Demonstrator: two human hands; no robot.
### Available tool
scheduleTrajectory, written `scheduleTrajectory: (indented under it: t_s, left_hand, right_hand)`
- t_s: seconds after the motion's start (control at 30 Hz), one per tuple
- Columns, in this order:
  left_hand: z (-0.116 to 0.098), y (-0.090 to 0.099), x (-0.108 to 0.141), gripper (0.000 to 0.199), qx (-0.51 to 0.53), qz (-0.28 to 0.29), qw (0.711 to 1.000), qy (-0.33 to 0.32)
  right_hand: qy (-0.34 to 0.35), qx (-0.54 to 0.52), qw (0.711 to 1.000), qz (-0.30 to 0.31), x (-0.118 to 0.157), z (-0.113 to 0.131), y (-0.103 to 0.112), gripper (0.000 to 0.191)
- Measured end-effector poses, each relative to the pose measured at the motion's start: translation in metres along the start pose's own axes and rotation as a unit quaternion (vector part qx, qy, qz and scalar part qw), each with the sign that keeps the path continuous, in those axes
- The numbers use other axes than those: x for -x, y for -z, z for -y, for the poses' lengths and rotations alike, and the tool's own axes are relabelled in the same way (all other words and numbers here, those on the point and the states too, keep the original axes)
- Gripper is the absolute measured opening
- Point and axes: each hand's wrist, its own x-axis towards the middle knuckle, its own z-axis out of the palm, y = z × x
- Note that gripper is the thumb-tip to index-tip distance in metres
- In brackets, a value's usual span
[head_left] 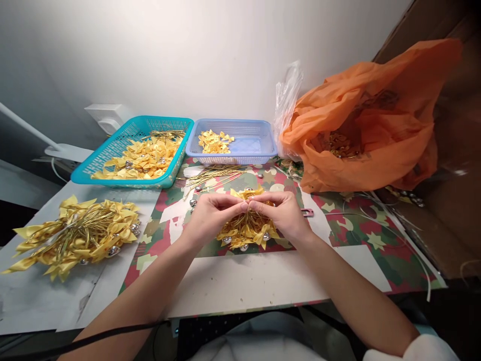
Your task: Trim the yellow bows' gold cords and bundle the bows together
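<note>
My left hand (211,216) and my right hand (282,215) meet at the middle of the table, thumbs and fingertips pinched close together. What lies between the fingertips is too small and covered to make out. Right beneath them is a bunch of yellow ribbon bows (263,237) with silver bells and gold stems gathered towards its centre. My fingers hide part of that bunch. Loose gold stems (218,174) lie just beyond, with a few silver bells (193,203) beside my left hand. A small pink object (307,212) sits by my right hand.
A larger finished-looking bunch (90,228) lies at left. Behind stand a teal basket (77,173) of bows and bells and a blue basket (259,145) with bows. An orange bag (376,170) slumps at right, near clear plastic (287,100) and white cord (417,255).
</note>
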Motion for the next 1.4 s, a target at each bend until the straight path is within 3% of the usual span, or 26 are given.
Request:
scheduleTrajectory:
  t_s: [0.2,0.37,0.5,0.6,0.77,1.2,1.4]
  left_hand:
    - [0.001,0.006,-0.001,0.021,0.053,0.061,0.997,0.004]
    - [0.001,0.004,-0.002,0.021,0.047,0.036,0.998,0.016]
    - [0.001,0.000,-0.001,0.028,0.060,0.019,0.998,0.021]
    - [0.001,0.000,-0.001,0.027,0.059,0.015,0.998,-0.006]
    - [0.001,0.001,0.000,0.013,-0.034,0.024,0.996,-0.075]
    - [0.005,0.003,0.000,0.004,-0.154,-0.007,0.955,-0.253]
    - [0.004,0.003,0.001,0.006,-0.157,-0.009,0.954,-0.256]
  right_hand:
    - [0.088,0.092,0.990,0.061,-0.002,0.002,0.009,0.008]
    - [0.114,0.133,0.982,0.071,-0.002,0.003,0.012,0.003]
    - [0.106,0.119,0.985,0.061,-0.003,0.003,0.011,0.025]
    - [0.107,0.125,0.984,0.072,-0.003,0.003,0.012,0.027]
    - [0.140,0.171,0.971,0.087,-0.003,0.004,0.014,0.022]
    - [0.225,0.339,0.910,0.078,0.001,0.012,0.014,0.020]
    - [0.192,0.294,0.930,0.109,0.001,0.012,0.015,0.023]
